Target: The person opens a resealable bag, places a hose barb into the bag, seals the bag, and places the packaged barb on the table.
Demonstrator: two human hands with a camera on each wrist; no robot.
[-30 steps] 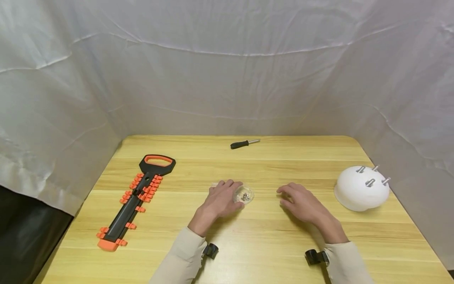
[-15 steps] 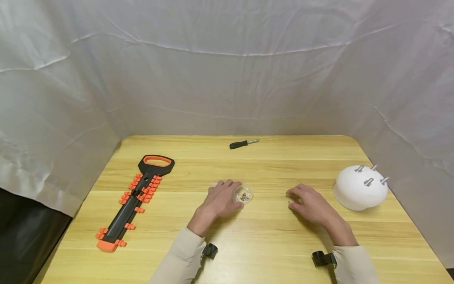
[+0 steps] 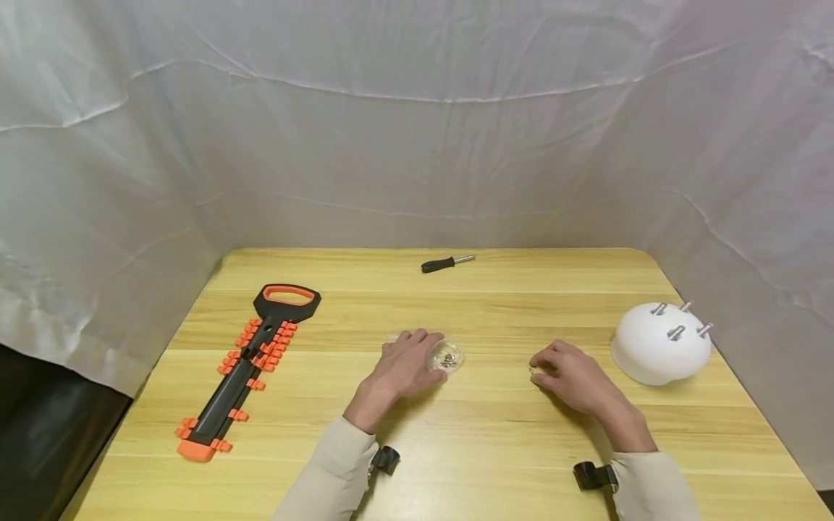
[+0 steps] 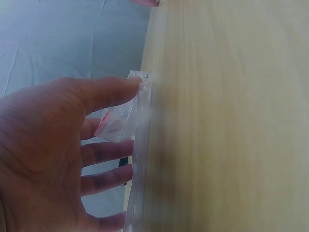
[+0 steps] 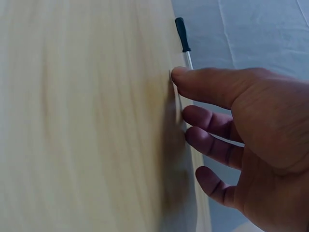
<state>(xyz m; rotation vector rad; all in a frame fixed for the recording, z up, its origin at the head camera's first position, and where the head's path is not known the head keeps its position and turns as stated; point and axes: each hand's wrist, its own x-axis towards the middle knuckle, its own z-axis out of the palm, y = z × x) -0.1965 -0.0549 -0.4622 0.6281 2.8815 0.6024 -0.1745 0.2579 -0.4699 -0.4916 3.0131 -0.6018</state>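
Observation:
In the head view my left hand (image 3: 407, 365) rests over a clear plastic bag (image 3: 435, 353), with the thumb and fingertips at its edges. Several tiny metal parts (image 3: 449, 360) lie together there. The left wrist view shows the extended thumb and spread fingers touching the crumpled clear bag (image 4: 117, 126), which carries a red mark. Low over the table, my right hand (image 3: 572, 378) has its thumb and index fingertip apart around a tiny metal piece (image 3: 531, 370). Whether they touch it is too small to tell. The right wrist view shows the thumb beside the table surface.
A white rounded body (image 3: 658, 347) with several metal prongs stands at the right. A black screwdriver (image 3: 438, 265) lies at the back. To the left lies a black tool with an orange-lined handle (image 3: 287, 311) and orange clips along it. Grey sheeting (image 3: 417, 145) surrounds the table (image 3: 482, 463).
My right hand has shifted right, and the tiny metal piece now shows between its thumb and index finger. My left hand stays on the bag.

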